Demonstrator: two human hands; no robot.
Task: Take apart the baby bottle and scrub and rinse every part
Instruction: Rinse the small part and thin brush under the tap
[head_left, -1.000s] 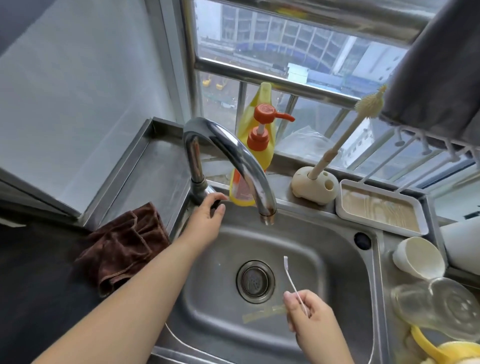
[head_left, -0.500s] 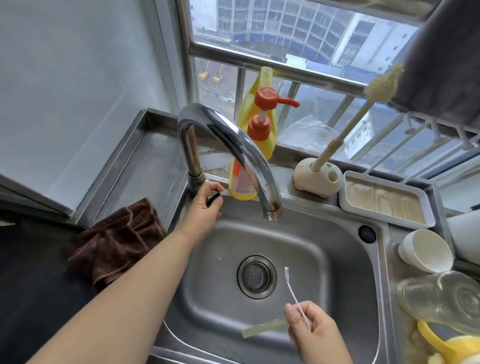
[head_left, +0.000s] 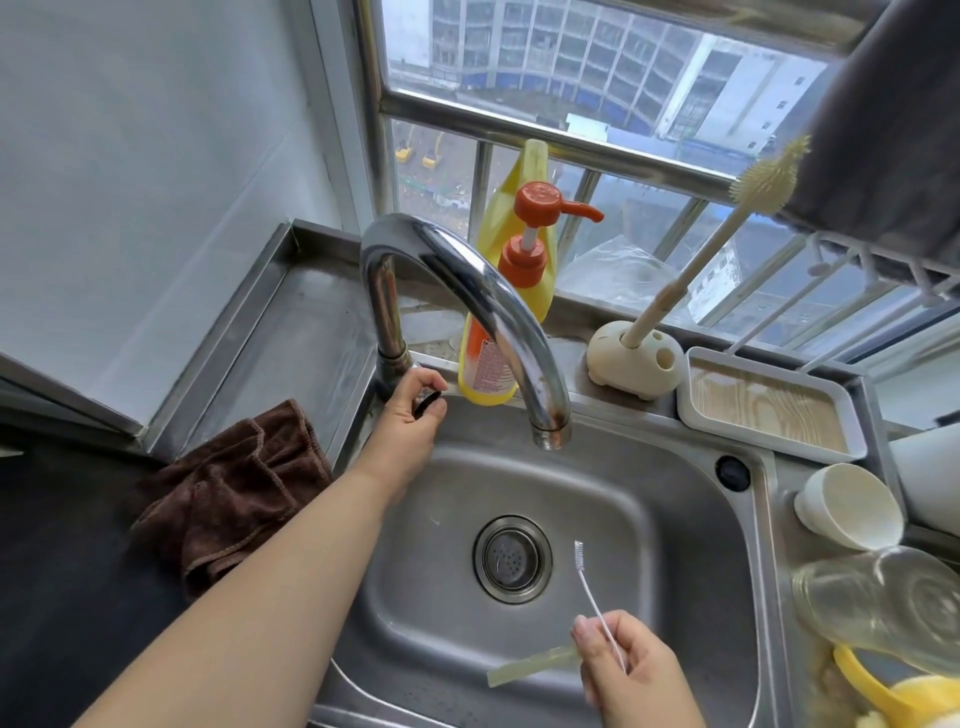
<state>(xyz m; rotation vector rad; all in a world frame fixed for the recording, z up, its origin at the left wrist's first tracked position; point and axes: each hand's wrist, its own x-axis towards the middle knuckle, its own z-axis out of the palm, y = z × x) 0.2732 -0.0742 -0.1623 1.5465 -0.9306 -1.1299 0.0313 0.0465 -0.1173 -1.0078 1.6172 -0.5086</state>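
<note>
My left hand (head_left: 410, 415) grips the black tap handle (head_left: 428, 402) at the base of the chrome faucet (head_left: 467, 291). No water runs from the spout. Over the sink's near side, my right hand (head_left: 628, 670) holds a thin white straw brush (head_left: 592, 587) and a pale translucent bottle straw (head_left: 530, 667) together, the brush tip pointing up toward the drain. The clear bottle body (head_left: 878, 603) lies on its side on the right counter, beside a yellow handled bottle part (head_left: 883, 696).
The steel sink (head_left: 649, 519) has a round drain strainer (head_left: 511, 558). A yellow soap pump bottle (head_left: 519, 291) stands behind the faucet. A cream bottle brush in its holder (head_left: 636, 358), a white tray (head_left: 769, 405) and a white cup (head_left: 847, 506) sit to the right. A brown cloth (head_left: 234, 488) lies to the left.
My left hand has closed its fingers round the tap handle. My right hand with brush and straw has stayed over the sink's near side. The view tilted slightly.
</note>
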